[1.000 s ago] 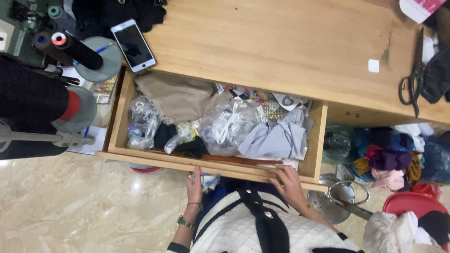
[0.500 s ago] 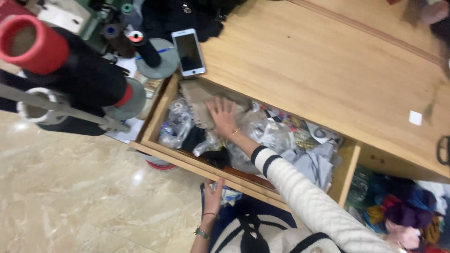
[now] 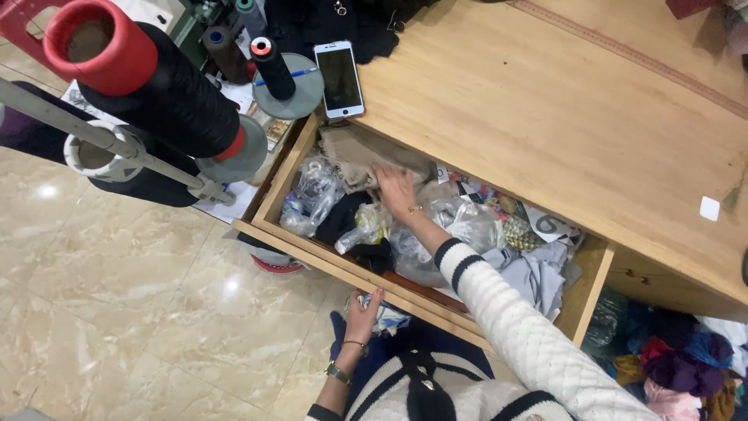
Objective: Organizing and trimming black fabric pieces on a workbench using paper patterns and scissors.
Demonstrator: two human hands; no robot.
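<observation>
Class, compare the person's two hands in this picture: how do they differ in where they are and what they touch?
The right hand reaches into the open drawer, lying flat on beige cloth; the left hand stays outside, below the drawer's front edge. The right arm has a white sleeve; the left wrist is bare with a watch. Both wear bracelets.

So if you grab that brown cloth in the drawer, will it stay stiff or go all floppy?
Probably floppy: the brown cloth lies creased and folded under the right hand. It looks thin, so likely light. It may drag the plastic bags beside it.

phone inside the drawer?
No. The phone lies face up on the wooden tabletop, just beyond the open drawer where the right hand reaches.
</observation>
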